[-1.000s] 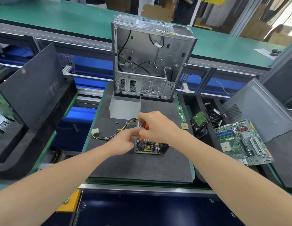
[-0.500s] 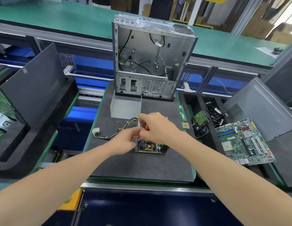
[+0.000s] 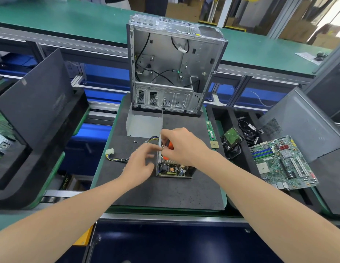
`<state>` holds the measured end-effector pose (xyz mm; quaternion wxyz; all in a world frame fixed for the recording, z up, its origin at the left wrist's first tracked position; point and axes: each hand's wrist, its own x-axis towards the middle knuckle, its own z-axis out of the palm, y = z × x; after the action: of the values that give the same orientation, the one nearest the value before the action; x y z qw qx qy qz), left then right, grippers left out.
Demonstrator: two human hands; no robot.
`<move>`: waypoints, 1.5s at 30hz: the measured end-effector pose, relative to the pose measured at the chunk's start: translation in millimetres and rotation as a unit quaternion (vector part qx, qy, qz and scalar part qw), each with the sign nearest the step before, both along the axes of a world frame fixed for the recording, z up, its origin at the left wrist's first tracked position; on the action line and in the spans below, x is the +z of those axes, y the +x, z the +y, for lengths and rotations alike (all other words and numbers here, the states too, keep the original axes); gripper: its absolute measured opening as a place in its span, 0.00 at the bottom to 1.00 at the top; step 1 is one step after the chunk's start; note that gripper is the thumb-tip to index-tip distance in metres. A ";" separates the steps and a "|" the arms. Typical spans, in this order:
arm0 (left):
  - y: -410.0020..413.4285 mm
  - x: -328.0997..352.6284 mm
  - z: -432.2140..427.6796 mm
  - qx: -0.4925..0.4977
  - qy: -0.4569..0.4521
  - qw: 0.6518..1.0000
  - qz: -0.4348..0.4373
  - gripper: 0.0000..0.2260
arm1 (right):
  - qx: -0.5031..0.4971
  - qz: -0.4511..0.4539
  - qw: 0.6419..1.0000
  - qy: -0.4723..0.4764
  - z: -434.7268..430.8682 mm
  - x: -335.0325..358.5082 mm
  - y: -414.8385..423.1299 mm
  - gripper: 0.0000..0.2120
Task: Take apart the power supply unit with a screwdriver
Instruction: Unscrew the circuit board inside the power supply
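The power supply unit (image 3: 173, 170) lies open on the black mat (image 3: 165, 194), its circuit board showing at the near end. My right hand (image 3: 184, 147) grips an orange-handled screwdriver (image 3: 170, 146) over the unit's far left corner; the tip is hidden. My left hand (image 3: 142, 163), blurred, is at the unit's left metal wall with fingers spread and fingertips near the screwdriver. The unit's yellow and black cables run left to a white connector (image 3: 109, 151). Its grey metal cover (image 3: 144, 124) lies behind.
An emptied computer case (image 3: 175, 63) stands upright at the mat's far edge. A loose screw (image 3: 135, 142) lies left of the cables. To the right are a RAM stick (image 3: 211, 130), CPU (image 3: 214, 144), hard drive (image 3: 232, 138) and motherboard (image 3: 283, 162). Dark side panels (image 3: 38, 95) flank both sides.
My left hand's fingers have loosened and spread beside the unit's left wall. My right hand stays on the screwdriver at the same spot.
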<state>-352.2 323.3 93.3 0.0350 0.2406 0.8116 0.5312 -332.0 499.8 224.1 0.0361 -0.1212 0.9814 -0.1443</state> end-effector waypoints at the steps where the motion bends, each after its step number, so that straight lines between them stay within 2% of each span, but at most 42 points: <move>1: 1.9 -3.3 -2.0 0.040 0.002 0.999 0.016 0.26 | -0.001 -0.001 1.000 -0.001 0.6 0.5 0.2 0.07; 4: 7.7 -13.4 -12.8 0.074 -0.025 0.997 -0.030 0.19 | -0.003 -0.002 1.000 -0.005 2.8 2.6 1.1 0.07; 9: 25.4 -37.0 -23.3 -0.015 -0.100 0.989 -0.112 0.08 | -0.005 -0.012 1.000 -0.024 4.5 9.0 2.9 0.07; 16: 27.3 -43.4 -12.3 0.012 -0.098 0.986 -0.137 0.04 | 0.001 -0.030 0.999 -0.043 0.1 15.6 5.0 0.07; 22: 20.4 -40.4 -15.6 0.026 -0.172 0.979 -0.111 0.06 | -0.008 -0.027 0.998 -0.050 0.6 17.7 5.1 0.06; 26: -6.3 -19.6 -26.9 0.177 -0.175 0.968 -0.011 0.09 | -0.022 -0.030 0.999 -0.034 6.0 18.5 4.4 0.06; 29: -44.6 -5.6 -34.6 0.261 -0.179 0.948 -0.011 0.08 | -0.023 -0.043 0.998 -0.029 5.7 16.5 5.8 0.05; 35: -98.3 -21.0 -37.9 0.249 -0.254 0.933 -0.055 0.06 | -0.027 -0.069 0.997 -0.017 8.0 14.2 11.4 0.06; 41: -112.1 -36.4 -37.0 0.204 -0.258 0.941 -0.077 0.06 | -0.044 -0.091 0.995 -0.015 16.6 16.8 15.9 0.07; 45: -111.3 -32.9 -36.9 0.201 -0.251 0.944 -0.074 0.09 | -0.053 -0.087 0.995 -0.015 22.7 15.6 17.8 0.06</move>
<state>-463.4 286.4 60.3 0.0464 0.0160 0.9453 0.3225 -314.3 522.5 239.7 0.1114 -0.0567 0.9774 -0.1707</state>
